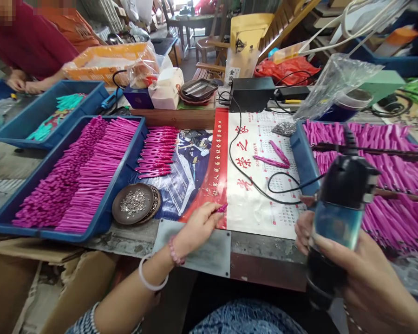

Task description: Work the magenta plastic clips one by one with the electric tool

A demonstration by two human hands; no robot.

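At the near edge of the tabletop [195, 253], toward 6 o'clock, the left hand [198, 227] rests palm-down on a printed calendar sheet [254, 204], its fingers pinched shut around one small magenta plastic piece [223, 208] whose tip shows just past the fingertips. At 4 o'clock the right hand [355, 273] is wrapped closed around a dark handheld tool with a blue-tinted body [337, 208], held upright; a black cord [251, 181] runs from that side across the calendar sheet toward a black box [252, 93] at 12 o'clock. Behind the tool, at 3 o'clock, a blue tray [301, 157] holds a loose heap of magenta pieces. At 9 o'clock a second blue tray [121, 185] holds magenta pieces laid in ordered rows, with a further neat row [158, 150] lying on the tabletop just beside it. A round dish of small metal bits [134, 204] sits at 7 o'clock, near the left hand. Two magenta pieces [275, 157] lie loose on the calendar sheet. At 10 o'clock another person's hands [19, 84] work over a separate tray.

Judged step: one piece is being presented for treatment by the tool. The next move would call for bringing piece and tool tip together steadily, keeping the fingers clear of the tool's working end
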